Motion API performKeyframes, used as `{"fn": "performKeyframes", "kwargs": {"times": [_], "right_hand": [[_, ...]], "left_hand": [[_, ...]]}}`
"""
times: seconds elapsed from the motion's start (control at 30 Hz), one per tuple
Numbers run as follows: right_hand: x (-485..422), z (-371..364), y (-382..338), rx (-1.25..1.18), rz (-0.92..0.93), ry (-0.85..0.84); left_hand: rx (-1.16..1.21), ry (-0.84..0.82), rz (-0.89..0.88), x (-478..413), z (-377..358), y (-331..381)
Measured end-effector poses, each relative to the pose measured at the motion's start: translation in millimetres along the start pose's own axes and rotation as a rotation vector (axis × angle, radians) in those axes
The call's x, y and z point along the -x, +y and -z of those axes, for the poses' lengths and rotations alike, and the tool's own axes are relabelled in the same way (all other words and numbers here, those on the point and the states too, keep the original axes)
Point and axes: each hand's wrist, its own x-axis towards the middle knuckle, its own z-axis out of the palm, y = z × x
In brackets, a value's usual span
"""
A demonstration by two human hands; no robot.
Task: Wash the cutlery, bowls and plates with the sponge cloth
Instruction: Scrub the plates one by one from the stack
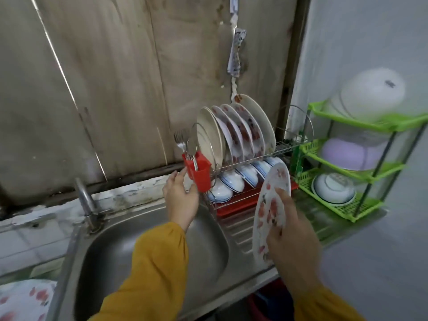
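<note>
Left hand [181, 198] reaches, fingers relaxed; right hand [294, 235] grips.

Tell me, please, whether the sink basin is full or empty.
Empty: the sink basin shows bare steel, no water or dishes; a sleeve hides part.

1. The light is soft, even and rather dim, with a greyish cast and no hard shadows.
2. The pale wall [370, 31] on the right is brightest; a white bowl [372, 89] blooms into it.
3. The sink [208, 251] carries a dull sheen without sharp glare.
4. Wide-angle distortion bends the wall boards [92, 77] towards the left edge.
5. Blur smears the right hand [294, 239], its plate [271, 200] and the green rack [370, 126].
</note>
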Motion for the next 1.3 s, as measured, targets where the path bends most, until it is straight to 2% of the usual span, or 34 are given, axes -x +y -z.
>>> {"fn": "performKeyframes", "kwargs": {"times": [0.07, 0.23, 0.37, 0.57, 0.87, 1.17, 1.3], "right_hand": [[-21, -1, 9, 0.035, 0.007, 0.075], [-66, 3, 23, 0.098, 0.019, 0.262], [-100, 12, 35, 0.165, 0.174, 0.368], [-155, 29, 50, 0.129, 0.355, 0.43], [-244, 29, 74, 0.078, 0.526, 0.451], [-301, 7, 99, -0.047, 0.58, 0.304], [-317, -6, 105, -0.113, 0.642, 0.297]], "left_hand": [[-0.049, -0.008, -0.048, -16, -16, 15], [-0.17, 0.019, -0.297, -34, -51, 44], [-0.168, 0.029, -0.482, -45, -75, 65], [-0.184, -0.016, -0.612, -69, -122, 99], [-0.371, -0.018, -0.687, -93, -199, 130], [-0.54, 0.04, -0.573, -108, -230, 129], [-0.57, 0.05, -0.526, -107, -233, 125]]}}
